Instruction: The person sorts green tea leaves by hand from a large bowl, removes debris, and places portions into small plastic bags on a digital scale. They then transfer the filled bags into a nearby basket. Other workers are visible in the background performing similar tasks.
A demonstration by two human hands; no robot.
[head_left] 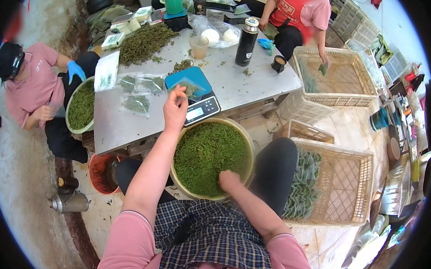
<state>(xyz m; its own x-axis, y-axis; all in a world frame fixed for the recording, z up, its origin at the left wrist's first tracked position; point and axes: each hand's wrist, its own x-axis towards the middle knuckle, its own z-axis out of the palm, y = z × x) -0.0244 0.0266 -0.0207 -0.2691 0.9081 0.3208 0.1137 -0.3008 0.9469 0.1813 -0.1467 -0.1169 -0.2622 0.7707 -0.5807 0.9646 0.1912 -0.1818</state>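
Note:
My left hand reaches over the scale and pinches the near edge of a clear plastic bag holding a little green plant stuff. The bag lies over the blue pan of the digital scale, whose lit display faces me. Between my knees rests a round pale basin filled with small green plant bits, possibly peppercorns. My right hand is curled at the basin's near right side, fingertips down in the green bits; what it grasps is hidden. Several filled clear bags lie left of the scale.
On the metal table stand a black thermos, a plastic cup and a brownish-green heap. A crate of filled bags sits at my right. Co-workers sit at left, beside another basin, and far right, by a crate.

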